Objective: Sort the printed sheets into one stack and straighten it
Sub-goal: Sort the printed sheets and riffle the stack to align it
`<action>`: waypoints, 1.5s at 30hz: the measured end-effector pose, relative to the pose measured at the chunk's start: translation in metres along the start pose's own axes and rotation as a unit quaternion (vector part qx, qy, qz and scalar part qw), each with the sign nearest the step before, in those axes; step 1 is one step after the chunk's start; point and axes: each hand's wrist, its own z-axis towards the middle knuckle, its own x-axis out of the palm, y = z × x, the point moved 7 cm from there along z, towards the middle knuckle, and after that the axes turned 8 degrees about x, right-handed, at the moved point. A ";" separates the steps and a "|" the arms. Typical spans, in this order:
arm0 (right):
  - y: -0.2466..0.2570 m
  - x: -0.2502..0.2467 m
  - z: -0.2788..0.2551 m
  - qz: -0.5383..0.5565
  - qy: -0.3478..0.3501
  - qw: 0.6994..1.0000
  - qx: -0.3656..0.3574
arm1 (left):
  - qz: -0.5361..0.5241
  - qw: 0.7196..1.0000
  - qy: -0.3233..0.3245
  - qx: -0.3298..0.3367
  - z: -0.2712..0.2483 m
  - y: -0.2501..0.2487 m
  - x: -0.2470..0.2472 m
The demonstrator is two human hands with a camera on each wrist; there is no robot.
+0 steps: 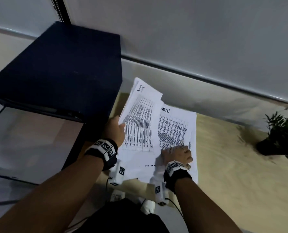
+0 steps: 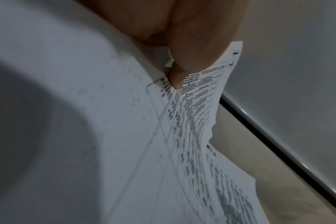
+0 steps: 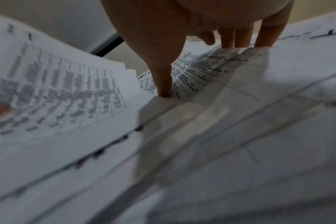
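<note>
The sheets point(image 1: 158, 132) lie spread on the table point(image 1: 232, 165), beside a dark box point(image 1: 61, 69), in 2 overlapping groups of printed tables. The left hand point(image 1: 114, 130) pinches the left group's edge, thumb point(image 2: 192, 50) on top, and that group lifts off the table (its far corner curls up). The right hand point(image 1: 178, 154) rests on the right group near its lower edge, thumb point(image 3: 159, 72) and fingers point(image 3: 267, 33) curled over a raised sheet. A plant point(image 1: 281, 137) stands at the far right.

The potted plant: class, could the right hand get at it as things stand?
Probably not at once: the right hand grips the printed sheets. The bare tabletop leaves the way to the potted plant free.
</note>
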 end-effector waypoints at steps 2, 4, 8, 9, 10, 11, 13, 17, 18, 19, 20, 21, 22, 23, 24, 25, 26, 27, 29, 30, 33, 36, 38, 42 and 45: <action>0.003 0.000 0.007 -0.015 -0.001 1.000 -0.020 | -0.004 0.999 -0.023 0.023 0.003 -0.009 -0.012; 0.008 -0.002 0.010 -0.019 0.007 0.999 -0.049 | -0.023 0.998 -0.037 0.042 0.008 -0.009 -0.018; 0.018 -0.002 0.010 -0.030 0.009 0.998 -0.057 | -0.024 0.998 -0.033 0.037 0.009 -0.004 -0.022; 0.019 0.001 0.010 -0.026 0.018 0.998 -0.054 | -0.018 0.999 -0.033 0.035 0.008 -0.003 -0.024; 0.021 0.004 0.011 -0.017 0.030 0.998 -0.056 | -0.016 0.999 -0.033 0.032 0.007 -0.002 -0.024; 0.022 0.005 0.010 -0.008 0.043 0.997 -0.061 | -0.013 0.999 -0.034 0.024 0.006 0.000 -0.025; 0.025 0.004 0.010 0.008 0.050 0.997 -0.062 | -0.011 0.999 -0.034 0.013 0.006 0.003 -0.027; 0.028 -0.015 0.007 0.089 0.081 0.992 -0.038 | -0.016 1.000 -0.024 -0.001 0.007 0.007 -0.027; 0.029 -0.025 0.005 0.104 0.078 0.991 -0.043 | -0.024 0.999 -0.020 -0.010 0.008 0.010 -0.025; 0.031 -0.038 0.003 0.115 0.065 0.990 -0.056 | -0.031 0.999 -0.008 -0.025 0.007 0.011 -0.023; 0.033 -0.053 0.001 0.128 0.041 0.988 -0.081 | -0.037 0.999 0.002 -0.032 0.008 0.015 -0.018; 0.037 -0.072 -0.003 0.138 0.013 0.984 -0.112 | -0.045 0.998 0.015 -0.043 0.007 0.018 -0.013; 0.043 -0.092 -0.008 0.142 -0.017 0.978 -0.151 | -0.052 0.997 0.027 -0.056 0.008 0.025 -0.006; 0.048 -0.114 -0.014 0.142 -0.046 0.971 -0.186 | -0.056 0.995 0.038 -0.070 0.006 0.029 0.000; 0.053 -0.135 -0.019 0.144 -0.070 0.964 -0.214 | -0.060 0.994 0.042 -0.075 0.006 0.033 0.005; 0.058 -0.156 -0.025 0.151 -0.092 0.956 -0.235 | -0.058 0.994 0.042 -0.079 0.004 0.033 0.007; 0.062 -0.178 -0.031 0.165 -0.113 0.947 -0.249 | -0.056 0.995 0.039 -0.078 0.002 0.030 0.008; 0.065 -0.199 -0.038 0.191 -0.127 0.937 -0.263 | -0.047 0.994 0.045 -0.087 0.000 0.028 0.009; 0.070 -0.236 -0.051 0.241 -0.134 0.918 -0.284 | -0.032 0.994 0.066 -0.087 -0.003 0.028 0.014; 0.071 -0.249 -0.057 0.255 -0.132 0.913 -0.291 | -0.031 0.993 0.076 -0.081 -0.003 0.027 0.017; 0.069 -0.265 -0.061 0.288 -0.094 0.909 -0.287 | -0.034 0.991 0.109 -0.073 -0.005 0.026 0.025; 0.064 -0.237 -0.052 0.308 -0.031 0.918 -0.248 | -0.086 0.982 0.143 -0.090 -0.005 0.032 0.039; 0.060 -0.199 -0.046 0.296 0.015 0.930 -0.220 | -0.130 0.973 0.157 -0.108 -0.006 0.037 0.048; 0.046 -0.088 -0.003 0.213 0.109 0.960 -0.145 | -0.047 0.979 0.132 -0.151 -0.008 0.047 0.031; 0.033 -0.028 0.015 0.068 0.102 0.983 -0.139 | 0.006 0.976 0.168 -0.141 -0.019 0.036 0.033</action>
